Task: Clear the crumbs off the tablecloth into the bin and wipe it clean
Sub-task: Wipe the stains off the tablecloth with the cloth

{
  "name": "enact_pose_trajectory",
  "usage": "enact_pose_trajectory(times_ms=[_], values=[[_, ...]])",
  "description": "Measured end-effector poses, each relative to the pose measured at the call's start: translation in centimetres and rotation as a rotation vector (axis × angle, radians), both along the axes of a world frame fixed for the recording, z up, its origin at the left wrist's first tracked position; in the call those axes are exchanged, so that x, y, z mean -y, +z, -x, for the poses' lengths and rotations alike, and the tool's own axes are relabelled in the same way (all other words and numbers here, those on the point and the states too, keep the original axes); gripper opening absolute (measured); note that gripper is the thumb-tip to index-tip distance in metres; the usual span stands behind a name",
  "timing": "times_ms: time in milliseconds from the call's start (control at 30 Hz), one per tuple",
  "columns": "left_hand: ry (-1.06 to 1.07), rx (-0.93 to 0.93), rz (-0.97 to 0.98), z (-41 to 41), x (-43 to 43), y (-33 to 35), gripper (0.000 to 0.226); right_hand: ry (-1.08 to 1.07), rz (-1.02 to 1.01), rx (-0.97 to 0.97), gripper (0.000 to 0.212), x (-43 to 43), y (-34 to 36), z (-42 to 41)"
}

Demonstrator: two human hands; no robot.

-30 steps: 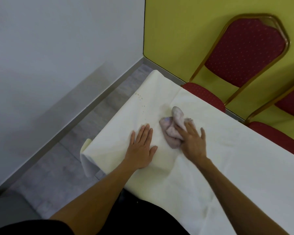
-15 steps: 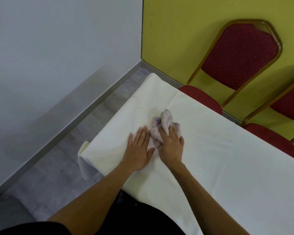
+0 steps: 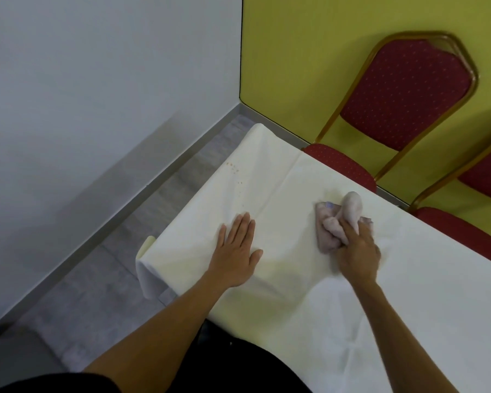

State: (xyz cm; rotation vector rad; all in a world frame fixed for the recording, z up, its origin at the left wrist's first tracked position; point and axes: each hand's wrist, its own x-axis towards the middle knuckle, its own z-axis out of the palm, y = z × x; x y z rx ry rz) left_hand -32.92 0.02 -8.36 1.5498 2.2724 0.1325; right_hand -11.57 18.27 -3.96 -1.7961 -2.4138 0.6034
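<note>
Two bare hands worked on one white tablecloth (image 3: 309, 293), with one crumpled pinkish cloth (image 3: 333, 222), one small scatter of brown crumbs (image 3: 234, 169), and two red padded chairs with gold frames: the nearer chair (image 3: 403, 92) and a second chair (image 3: 482, 177) at the right edge. The left hand (image 3: 237, 255) lay palm down and flat on the tablecloth, its four fingers (image 3: 243, 225) straight and pressed side by side, the thumb held out to the right, the forearm running back toward the lower left. The crumbs lay beyond those fingertips, well apart from them, near the table's far left edge. The right hand (image 3: 357, 251) was curled over the cloth, its fingers bent and closed around the bunched fabric, pressing it down onto the tablecloth; motion blur softened the knuckles. Most of the cloth stuck out ahead of and to the left of those fingers, with one rounded fold rising just past the fingertips. The two hands were apart, a bare stretch of tablecloth between them, and the cloth lay well to the right of the crumbs.
</note>
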Motion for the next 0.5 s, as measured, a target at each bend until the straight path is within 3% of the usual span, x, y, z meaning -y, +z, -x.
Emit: enact_pose_trajectory(times_ms=[167, 300, 400, 500], values=[[0.007, 0.022, 0.007, 0.2, -0.3, 0.2, 0.073, -0.082, 0.017, -0.023, 0.068, 5.4, 0.2, 5.4], [0.06, 0.061, -0.067, 0.6, -0.3, 1.0, 0.078, 0.138, 0.041, -0.058, 0.071, 9.6, 0.0, 7.6], [0.251, -0.061, -0.175, 2.6, 0.1, 1.5, 0.067, 0.301, 0.08, -0.114, 0.066, 12.0, -0.4, 9.5], [0.344, -0.146, -0.112, 5.8, 1.5, 1.1, 0.064, 0.492, 0.057, -0.146, 0.063, 13.8, -1.3, 11.5]])
